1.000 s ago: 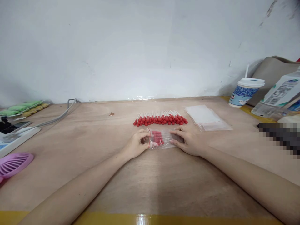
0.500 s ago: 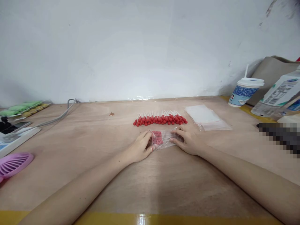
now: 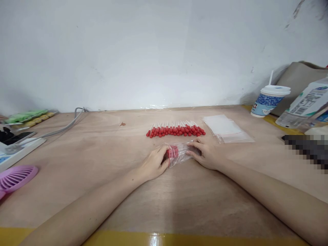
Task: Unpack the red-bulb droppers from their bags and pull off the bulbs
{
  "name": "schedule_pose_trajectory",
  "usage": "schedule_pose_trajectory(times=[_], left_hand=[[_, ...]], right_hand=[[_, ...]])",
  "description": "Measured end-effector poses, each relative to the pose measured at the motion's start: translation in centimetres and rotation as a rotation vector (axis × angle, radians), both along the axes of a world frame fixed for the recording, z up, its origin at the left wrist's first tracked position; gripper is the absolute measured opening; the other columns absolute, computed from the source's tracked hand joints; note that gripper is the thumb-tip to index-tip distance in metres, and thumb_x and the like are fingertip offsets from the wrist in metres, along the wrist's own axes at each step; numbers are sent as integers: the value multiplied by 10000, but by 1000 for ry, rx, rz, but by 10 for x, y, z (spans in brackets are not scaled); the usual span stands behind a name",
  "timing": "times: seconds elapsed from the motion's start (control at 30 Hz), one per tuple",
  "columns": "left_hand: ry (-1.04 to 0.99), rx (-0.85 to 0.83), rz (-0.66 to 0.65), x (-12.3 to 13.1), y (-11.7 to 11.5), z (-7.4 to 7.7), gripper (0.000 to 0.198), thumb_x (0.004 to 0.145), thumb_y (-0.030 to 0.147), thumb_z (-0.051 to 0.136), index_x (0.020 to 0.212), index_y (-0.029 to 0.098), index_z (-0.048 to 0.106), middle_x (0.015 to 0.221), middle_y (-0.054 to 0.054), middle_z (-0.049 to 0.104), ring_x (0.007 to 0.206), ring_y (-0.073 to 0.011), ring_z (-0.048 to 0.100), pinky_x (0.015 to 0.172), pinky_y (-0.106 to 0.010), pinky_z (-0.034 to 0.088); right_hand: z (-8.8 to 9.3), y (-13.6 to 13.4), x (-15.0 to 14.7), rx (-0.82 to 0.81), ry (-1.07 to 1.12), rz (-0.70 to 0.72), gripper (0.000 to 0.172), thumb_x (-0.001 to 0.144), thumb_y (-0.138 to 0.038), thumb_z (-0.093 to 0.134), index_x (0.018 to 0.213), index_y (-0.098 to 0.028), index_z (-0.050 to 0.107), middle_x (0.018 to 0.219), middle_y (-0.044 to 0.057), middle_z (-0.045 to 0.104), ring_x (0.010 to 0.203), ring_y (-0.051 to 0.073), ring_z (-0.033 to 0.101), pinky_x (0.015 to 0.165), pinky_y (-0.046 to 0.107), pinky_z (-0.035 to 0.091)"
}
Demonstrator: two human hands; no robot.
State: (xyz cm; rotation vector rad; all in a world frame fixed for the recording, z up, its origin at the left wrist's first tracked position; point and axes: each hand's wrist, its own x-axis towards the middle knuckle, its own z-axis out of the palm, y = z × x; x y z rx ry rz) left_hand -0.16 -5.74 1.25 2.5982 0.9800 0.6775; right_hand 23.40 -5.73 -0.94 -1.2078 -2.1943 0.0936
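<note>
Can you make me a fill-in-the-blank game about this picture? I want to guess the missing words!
1. The left hand and the right hand both touch the same clear plastic ____.
2. The sticks lying in a row beyond the hands have tips colored ____.
3. The flat stack lies to the ____ of that row.
4. Out of the lid of the cup pokes a white ____.

Missing words: bag; red; right; straw.

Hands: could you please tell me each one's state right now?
Left hand: closed, holding the clear bag at its red-edged end.
Right hand: partly closed, holding the other end.
</note>
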Motion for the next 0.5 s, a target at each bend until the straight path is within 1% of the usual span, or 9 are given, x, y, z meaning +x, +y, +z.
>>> schedule_pose_trajectory(times=[0.1, 0.2, 0.27, 0.33, 0.4, 0.5], left_hand=[[-48, 7, -1, -1, 0, -4, 242, 844, 213, 424, 1080, 162, 450, 946, -79, 568, 846, -183, 533, 758, -319, 417], [-107, -31, 32, -3, 1, -6, 265, 831, 234, 460, 1085, 160, 479, 885, -59, 580, 771, -158, 538, 710, -288, 426], [-195, -136, 57, -4, 5, -8, 269, 826, 239, 465, 1085, 168, 484, 842, -38, 580, 699, -131, 532, 647, -253, 426], [-299, -271, 63, -7, 10, -9, 256, 824, 241, 462, 1069, 172, 489, 846, -32, 584, 679, -115, 535, 615, -231, 424], [-373, -381, 65, -10, 16, -9, 239, 809, 242, 479, 1035, 168, 501, 869, -34, 590, 694, -113, 547, 625, -231, 431], [-426, -520, 53, -14, 22, -4, 226, 767, 235, 533, 982, 165, 515, 883, -31, 591, 716, -115, 558, 668, -249, 446]], right_hand=[[0, 0, 0, -15, -13, -13, 290, 834, -398, 482, 973, -169, 594, 839, 69, 529, 765, 178, 534, 701, 328, 460], [0, 0, 0, -31, -8, -7, 292, 837, -395, 476, 979, -168, 593, 854, 74, 533, 767, 179, 538, 702, 331, 463], [-1, 1, 1, -28, 8, 8, 287, 838, -392, 474, 989, -177, 590, 870, 74, 538, 783, 181, 543, 712, 336, 463], [-3, 1, 1, -18, 22, 18, 283, 836, -393, 475, 991, -186, 590, 886, 74, 545, 798, 184, 546, 718, 341, 463], [-4, 1, 1, -10, 25, 16, 284, 833, -396, 477, 983, -185, 594, 882, 75, 550, 795, 186, 547, 712, 342, 464], [-4, 2, 1, -7, 11, -1, 286, 831, -396, 481, 978, -179, 596, 862, 74, 549, 781, 185, 546, 696, 340, 466]])
